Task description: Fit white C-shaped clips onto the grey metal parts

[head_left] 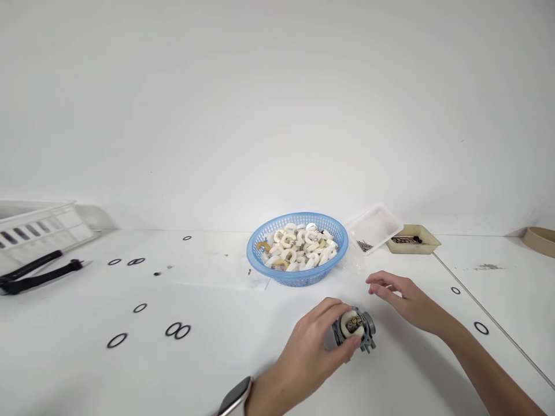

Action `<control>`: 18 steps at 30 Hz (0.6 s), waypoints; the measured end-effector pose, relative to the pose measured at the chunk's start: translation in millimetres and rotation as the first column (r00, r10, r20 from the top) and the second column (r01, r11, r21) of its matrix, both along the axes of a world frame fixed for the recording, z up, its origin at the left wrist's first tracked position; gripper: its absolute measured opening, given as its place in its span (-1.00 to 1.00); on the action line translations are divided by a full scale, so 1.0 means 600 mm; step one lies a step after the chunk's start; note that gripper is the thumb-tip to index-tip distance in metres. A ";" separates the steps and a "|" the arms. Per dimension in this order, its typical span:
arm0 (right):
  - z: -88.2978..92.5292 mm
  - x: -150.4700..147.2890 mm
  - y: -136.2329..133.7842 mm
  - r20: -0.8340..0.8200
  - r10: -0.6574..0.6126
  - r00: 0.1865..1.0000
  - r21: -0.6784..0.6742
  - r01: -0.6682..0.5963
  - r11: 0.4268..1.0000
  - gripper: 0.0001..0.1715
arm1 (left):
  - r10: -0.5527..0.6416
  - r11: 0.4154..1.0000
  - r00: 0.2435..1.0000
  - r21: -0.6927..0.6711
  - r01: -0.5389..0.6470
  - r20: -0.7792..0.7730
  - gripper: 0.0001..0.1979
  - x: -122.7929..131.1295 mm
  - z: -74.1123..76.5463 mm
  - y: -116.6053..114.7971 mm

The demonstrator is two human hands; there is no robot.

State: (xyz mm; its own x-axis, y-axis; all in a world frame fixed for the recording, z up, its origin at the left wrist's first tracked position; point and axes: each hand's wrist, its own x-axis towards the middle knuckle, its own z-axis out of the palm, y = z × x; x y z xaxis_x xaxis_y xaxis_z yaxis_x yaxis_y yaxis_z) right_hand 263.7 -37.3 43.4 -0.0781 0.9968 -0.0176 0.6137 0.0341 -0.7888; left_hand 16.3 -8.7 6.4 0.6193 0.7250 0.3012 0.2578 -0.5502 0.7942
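My left hand (312, 341) is wrapped around a grey metal carburetor body (368, 334) on the white table, its thumb and fingers on either side. In the open chamber of the body sits a white horseshoe-shaped float (347, 329), with small brass parts showing in its middle. To the right and a little behind, my right hand (401, 297) hovers apart from the body. Its thumb and fingertips are drawn together in a pinch; anything between them is too small to make out.
A blue basket (254, 263) of white floats stands behind. Right of it are a white tray (381, 225) with small pins and a beige tray (410, 248) of small metal parts. Black rings (117, 340) lie scattered. Far left are a white crate (65, 225) and black-handled tool (43, 277).
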 end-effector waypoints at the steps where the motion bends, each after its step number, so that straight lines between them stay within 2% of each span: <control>1: -0.001 -0.002 0.000 -0.018 0.027 0.999 -0.029 -0.027 0.999 -0.50 | -0.007 1.000 1.000 0.019 0.007 -0.009 -0.76 -0.001 0.000 0.000; 5: 0.004 -0.012 -0.001 -0.079 0.114 0.990 -0.114 -0.122 0.986 -0.46 | -0.044 0.999 0.999 0.016 0.044 -0.024 -0.75 -0.007 0.003 0.003; 10: 0.010 -0.015 -0.006 -0.071 0.131 0.989 -0.121 -0.139 0.983 -0.45 | -0.075 0.997 0.996 0.005 0.076 -0.037 -0.73 -0.011 0.009 0.003; 14: -0.001 -0.010 -0.003 -0.097 0.149 0.984 -0.119 -0.160 0.980 -0.48 | -0.072 0.997 0.996 0.032 0.074 -0.044 -0.72 -0.009 0.007 0.001; 16: -0.008 -0.002 0.010 0.008 0.117 0.993 -0.058 -0.117 0.991 -0.48 | -0.068 0.997 0.996 0.040 0.070 -0.059 -0.72 -0.009 0.007 -0.001; 18: -0.009 0.013 0.037 0.215 0.013 0.977 0.045 -0.023 0.999 -0.50 | -0.064 0.997 0.996 0.041 0.067 -0.068 -0.71 -0.009 0.009 -0.002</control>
